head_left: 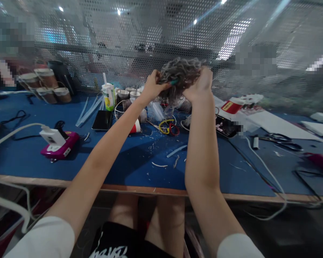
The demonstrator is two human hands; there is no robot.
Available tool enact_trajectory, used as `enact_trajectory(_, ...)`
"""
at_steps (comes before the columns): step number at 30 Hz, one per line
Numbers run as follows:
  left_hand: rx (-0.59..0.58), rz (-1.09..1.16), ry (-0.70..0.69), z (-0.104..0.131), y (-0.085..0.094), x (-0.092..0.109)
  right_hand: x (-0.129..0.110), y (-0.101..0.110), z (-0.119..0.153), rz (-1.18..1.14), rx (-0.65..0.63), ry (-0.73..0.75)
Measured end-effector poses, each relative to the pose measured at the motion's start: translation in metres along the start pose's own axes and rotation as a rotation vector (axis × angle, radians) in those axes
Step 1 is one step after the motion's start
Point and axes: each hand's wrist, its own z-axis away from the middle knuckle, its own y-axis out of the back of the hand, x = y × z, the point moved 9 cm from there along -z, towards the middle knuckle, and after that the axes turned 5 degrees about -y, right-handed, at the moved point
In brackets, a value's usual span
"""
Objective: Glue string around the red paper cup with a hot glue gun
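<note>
Both arms reach forward above the far side of the blue table. Between the hands hangs a tangled grey bundle of wires [180, 70], curly, loose and slightly blurred. My left hand [152, 87] grips its left side, thumb and fingers closed. On the right side, my right hand [201, 86] is wrapped round the same bundle, its fingertips partly hidden behind the strands. A small teal piece [173, 82] shows at the front, near the left thumb. Below the hands lie scissors with yellow and red handles [167, 128] and clear tubes [156, 111].
On the blue table [140, 154] lie a phone [102, 120], a lit phone [227, 126], a magenta power strip [60, 146] and black scissors [281, 140]. A drink carton [108, 96] and paper cups stand at the back, before a perforated metal screen [140, 28]. White cables cross the right side.
</note>
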Motion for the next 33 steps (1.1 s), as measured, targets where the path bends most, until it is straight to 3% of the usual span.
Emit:
enact_trajectory(4, 0.021, 0.188, 0.090, 0.002, 0.006, 0.002, -0.014, -0.001, 0.017, -0.170, -0.155, -0.139)
enact_trajectory(8, 0.016, 0.245, 0.122, -0.004, 0.012, -0.006, -0.040, -0.001, 0.044, -0.308, -0.207, -0.230)
enact_trajectory(12, 0.013, 0.268, 0.126, -0.008, 0.013, -0.010, -0.067, -0.013, 0.062, -0.487, -0.284, -0.154)
enact_trajectory(16, 0.030, 0.258, 0.139, -0.004, 0.011, -0.005, -0.061, -0.032, 0.065, -0.595, -0.357, -0.182)
enact_trajectory(18, 0.036, 0.230, 0.130, -0.005, 0.012, -0.003, -0.051, -0.035, 0.062, -0.647, -0.329, -0.245)
enact_trajectory(21, 0.053, 0.089, 0.030, -0.012, 0.022, 0.000, -0.032, -0.029, 0.057, -0.648, -0.190, -0.369)
enact_trajectory(24, 0.076, -0.180, -0.152, -0.017, 0.034, 0.010, -0.017, -0.018, 0.057, -0.646, -0.021, -0.491)
enact_trajectory(27, 0.125, -0.465, -0.246, -0.012, 0.040, 0.025, -0.011, -0.010, 0.059, -0.731, 0.089, -0.545)
enact_trajectory(29, 0.067, -0.552, -0.258, -0.006, 0.034, 0.035, -0.010, -0.009, 0.059, -0.787, 0.118, -0.564)
enact_trajectory(33, -0.369, -0.662, -0.174, 0.010, -0.010, 0.031, 0.003, -0.005, 0.061, -0.788, 0.184, -0.673)
